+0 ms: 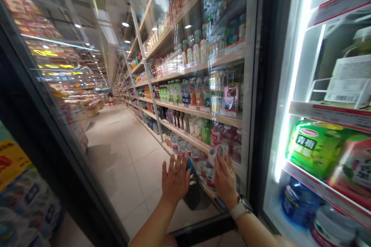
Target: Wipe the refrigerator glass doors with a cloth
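An open glass fridge door stands in front of me, and the shop aisle shows through it. My left hand lies flat on the glass low down, fingers spread, holding nothing. A hand's width to its right, my right hand presses a small whitish cloth against the same pane. On that wrist is a watch with a pale strap. Something blue shows between my hands; I cannot tell what it is.
The dark door frame runs up just right of my right hand. Beyond it, lit fridge shelves hold a green pack, a red pack and blue tubs. Through the glass are drink shelves and a tiled aisle floor.
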### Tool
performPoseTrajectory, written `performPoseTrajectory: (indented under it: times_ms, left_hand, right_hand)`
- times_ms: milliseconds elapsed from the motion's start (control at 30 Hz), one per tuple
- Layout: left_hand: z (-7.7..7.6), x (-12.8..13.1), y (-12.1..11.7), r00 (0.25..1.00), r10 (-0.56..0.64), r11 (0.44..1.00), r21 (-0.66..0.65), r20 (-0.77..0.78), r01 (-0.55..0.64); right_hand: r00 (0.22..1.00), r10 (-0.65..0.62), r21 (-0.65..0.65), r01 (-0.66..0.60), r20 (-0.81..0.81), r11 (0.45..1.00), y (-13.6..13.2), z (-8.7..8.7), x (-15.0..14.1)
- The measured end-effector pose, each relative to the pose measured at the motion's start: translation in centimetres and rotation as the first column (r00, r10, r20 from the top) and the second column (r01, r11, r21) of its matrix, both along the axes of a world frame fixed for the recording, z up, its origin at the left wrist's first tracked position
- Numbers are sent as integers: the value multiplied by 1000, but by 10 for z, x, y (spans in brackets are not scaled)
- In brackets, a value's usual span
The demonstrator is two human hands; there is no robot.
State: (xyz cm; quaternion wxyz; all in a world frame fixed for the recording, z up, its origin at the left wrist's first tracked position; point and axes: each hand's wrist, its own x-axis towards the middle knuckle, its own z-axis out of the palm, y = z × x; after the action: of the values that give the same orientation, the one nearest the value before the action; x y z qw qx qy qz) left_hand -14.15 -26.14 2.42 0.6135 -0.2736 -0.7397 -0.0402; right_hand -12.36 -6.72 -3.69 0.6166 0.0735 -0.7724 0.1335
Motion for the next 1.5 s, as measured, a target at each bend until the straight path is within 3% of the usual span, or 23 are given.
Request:
performPoseTrajectory:
  times_ms: [133,267,367,500,633,733,833,933,1033,1133,1300,1500]
  left_hand:
    - [-2,-1,0,1000,-12,1000,6,4,12]
    - [-3,-2,0,1000,-13,1000,8,6,13]
    - [-6,-3,1,1000,5,1000,1,3,-5]
    - [-11,-5,-1,1000,18,1000,-18,14,-18]
    - [-12,-6,-4,1000,11,999,-32,20,-10]
    - [-8,-4,-4,1000,-4,1000,-30,9,5]
    - [-4,-2,-1,1000,5,1000,-14,-12,-5]
    - [-3,-2,1,1000,19,1000,-4,-21,-19]
    - [-4,-3,0,1000,18,1000,-6,-17,-19]
    - [-6,-4,-1,999,32,999,-5,-9,-32]
    - [-7,-4,0,999,33,999,-9,-13,-33]
    - [-11,-5,0,998,66,998,-19,-10,-66]
  right_hand:
    - [998,-61,-207,54,-24,977,28,-2,0]
    - [1000,-19,-305,22,12,952,7,-4,-1]
    - [998,59,-257,-52,20,965,-30,-8,-1]
    - [985,175,-93,-174,5,980,-77,-15,-3]
    - [982,177,-50,-180,-62,982,-95,-17,-6]
    - [986,161,20,-160,-33,987,-84,-14,-7]
    - [991,126,54,-128,40,990,-55,-7,-4]
    - [998,48,-59,-46,29,997,-15,1,-1]
    - [999,-48,-236,44,-8,971,18,5,0]
    - [997,-73,-354,66,-5,933,27,7,0]
    - [1000,12,-419,-13,-4,908,-12,10,-1]
    - [985,174,-195,-168,11,966,-72,7,0]
